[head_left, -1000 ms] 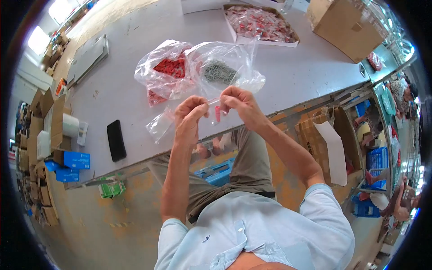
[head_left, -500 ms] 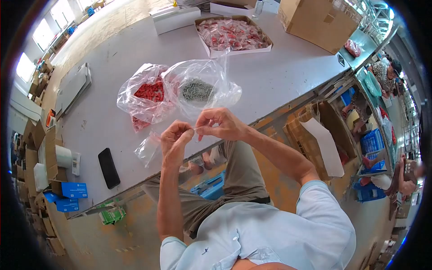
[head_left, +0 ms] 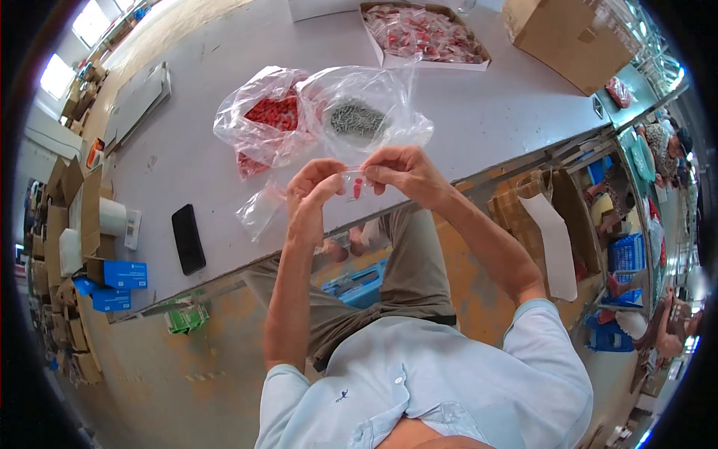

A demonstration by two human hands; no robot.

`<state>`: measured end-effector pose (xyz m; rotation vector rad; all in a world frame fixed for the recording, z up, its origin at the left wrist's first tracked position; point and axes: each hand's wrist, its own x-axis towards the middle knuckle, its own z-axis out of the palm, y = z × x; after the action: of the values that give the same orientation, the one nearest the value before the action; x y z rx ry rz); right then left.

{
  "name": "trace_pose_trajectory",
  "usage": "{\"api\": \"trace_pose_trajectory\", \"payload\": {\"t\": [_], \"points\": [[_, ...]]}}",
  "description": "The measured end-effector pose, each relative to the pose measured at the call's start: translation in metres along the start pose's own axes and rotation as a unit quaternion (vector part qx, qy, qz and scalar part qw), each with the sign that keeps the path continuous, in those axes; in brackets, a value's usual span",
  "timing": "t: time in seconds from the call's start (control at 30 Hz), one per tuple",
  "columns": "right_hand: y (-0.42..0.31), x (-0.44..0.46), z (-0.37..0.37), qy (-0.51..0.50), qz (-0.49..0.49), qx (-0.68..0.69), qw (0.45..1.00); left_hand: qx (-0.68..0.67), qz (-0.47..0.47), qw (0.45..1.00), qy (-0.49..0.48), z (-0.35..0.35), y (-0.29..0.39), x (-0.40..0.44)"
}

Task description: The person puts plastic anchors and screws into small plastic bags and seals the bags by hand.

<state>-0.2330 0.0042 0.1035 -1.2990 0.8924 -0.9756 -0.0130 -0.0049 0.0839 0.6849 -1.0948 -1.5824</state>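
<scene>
A small clear bag [head_left: 357, 187] with red pieces inside hangs between my two hands. My left hand [head_left: 315, 191] pinches its upper left corner, while my right hand [head_left: 400, 173] pinches the upper right. Beyond them on the table lie an open plastic bag of red plugs [head_left: 275, 112] and another of grey screws [head_left: 356, 118], side by side. Some flat clear bags [head_left: 260, 211] lie just left of my left hand.
A shallow box of filled small bags [head_left: 426, 35] and a large carton [head_left: 572, 41] stand at the back. A black phone [head_left: 188, 239] lies left, near blue boxes [head_left: 120, 278]. An open carton [head_left: 523, 213] stands beyond the table's front edge. People are at the far right.
The small bag is now stretched out between my hands, with its red contents hanging in plain sight; half a second ago my fingers were closer together. The camera view has shifted.
</scene>
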Motion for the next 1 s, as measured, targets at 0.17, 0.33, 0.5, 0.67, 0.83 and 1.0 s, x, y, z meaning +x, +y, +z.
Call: {"api": "trace_pose_trajectory", "payload": {"t": [0.17,0.33,0.5,0.67,0.83,1.0], "points": [[0.004,0.002,0.002,0.013,-0.002,-0.018,1.000,0.073,-0.010,0.997,-0.009,0.005,-0.005,0.003],[0.003,0.001,0.002,0.004,-0.010,-0.057,0.998,0.123,-0.004,0.992,-0.010,0.001,-0.009,0.007],[0.012,0.001,-0.010,-0.009,-0.034,-0.095,0.995,0.106,-0.038,0.993,-0.014,0.010,-0.013,0.008],[0.009,0.001,-0.009,-0.002,-0.074,-0.149,0.986,0.088,-0.027,0.996,-0.008,-0.004,-0.022,0.011],[-0.003,0.005,-0.019,-0.062,-0.005,-0.177,0.982,0.105,-0.081,0.990,-0.045,-0.001,-0.020,0.012],[-0.048,0.053,-0.087,0.060,-0.083,-0.039,0.994,0.065,-0.034,0.997,0.032,-0.026,-0.045,0.015]]}}
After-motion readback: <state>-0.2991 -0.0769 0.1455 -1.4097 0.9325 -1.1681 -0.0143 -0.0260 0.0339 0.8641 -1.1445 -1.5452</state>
